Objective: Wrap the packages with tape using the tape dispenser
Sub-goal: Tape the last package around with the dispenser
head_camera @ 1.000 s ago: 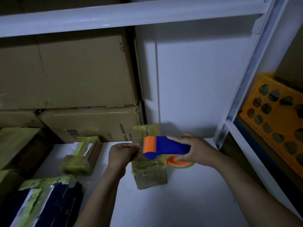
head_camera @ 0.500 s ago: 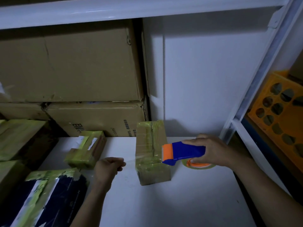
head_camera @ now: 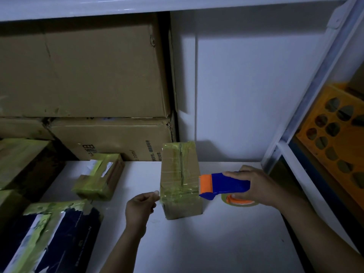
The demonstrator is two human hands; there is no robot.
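Left hand (head_camera: 140, 208) moved nearer package (head_camera: 180, 174) on white shelf (head_camera: 216, 243).

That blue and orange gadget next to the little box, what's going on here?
A person is taping up a small cardboard package that stands on a white shelf. The right hand grips a blue and orange tape dispenser at the package's right side. The left hand pinches the free end of the tape at its left side, so a clear strip lies stretched across the package's near end. Other taped packages lie to the left.
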